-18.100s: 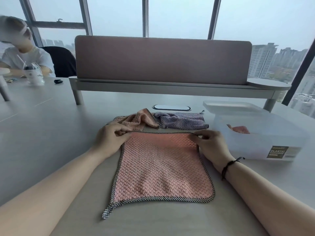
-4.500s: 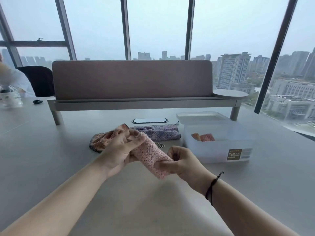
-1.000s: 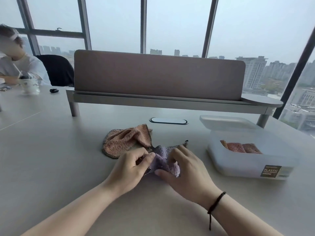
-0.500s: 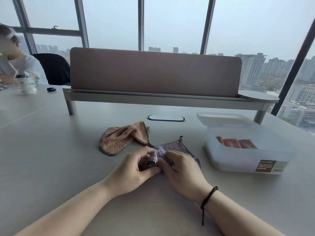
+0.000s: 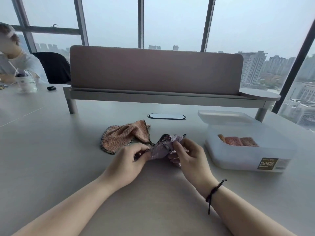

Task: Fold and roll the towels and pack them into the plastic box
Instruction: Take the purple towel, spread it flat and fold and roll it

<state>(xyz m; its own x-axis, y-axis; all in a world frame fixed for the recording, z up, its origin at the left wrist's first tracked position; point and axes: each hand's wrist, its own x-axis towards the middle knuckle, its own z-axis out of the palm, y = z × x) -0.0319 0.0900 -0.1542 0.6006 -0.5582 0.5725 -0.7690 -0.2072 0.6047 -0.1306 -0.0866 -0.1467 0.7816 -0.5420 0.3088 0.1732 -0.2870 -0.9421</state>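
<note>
A crumpled purple towel [image 5: 160, 149] with a checkered edge is bunched between my two hands near the table's middle. My left hand [image 5: 129, 159] pinches its left edge and my right hand [image 5: 189, 154] grips its right side, fingers curled into the cloth. Just behind it a peach towel [image 5: 126, 135] lies crumpled on the table. To the right stands the translucent plastic box [image 5: 247, 155], open, with rolled pink towels [image 5: 238, 141] lined up inside.
The box lid [image 5: 225, 115] lies behind the box. A low shelf with a privacy panel [image 5: 153, 72] crosses the table's back, with a cable grommet [image 5: 166, 116] before it. At far left a person [image 5: 15, 63] sits by a cup [image 5: 27, 83].
The purple towel, flatter on the table half a second ago, is now lifted and bunched between my hands, which have drawn slightly apart along its edge.
</note>
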